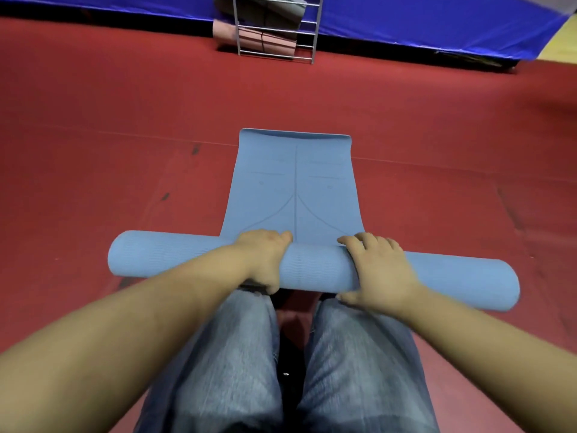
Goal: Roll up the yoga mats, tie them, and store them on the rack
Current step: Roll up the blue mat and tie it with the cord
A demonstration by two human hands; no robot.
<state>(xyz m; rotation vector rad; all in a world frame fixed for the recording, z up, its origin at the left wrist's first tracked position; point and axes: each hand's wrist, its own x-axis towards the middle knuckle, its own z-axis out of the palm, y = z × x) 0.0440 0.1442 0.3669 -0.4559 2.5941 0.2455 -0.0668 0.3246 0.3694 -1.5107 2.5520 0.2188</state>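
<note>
1. A red matted floor (93,126) fills the view.
2. A light blue yoga mat (295,189) lies on it, its near part rolled into a thick roll, the far part flat.
3. A metal wire rack (276,28) stands far off, holding rolled mats.
4. The left hand (265,256) and right hand (379,270) curl over the roll's middle, gripping it.

Light blue yoga mat (295,189) with thin darker guide lines (wavy ribbing on its rolled part), red floor (93,135), faded blue jeans (224,354), silver rack (278,29)
</note>
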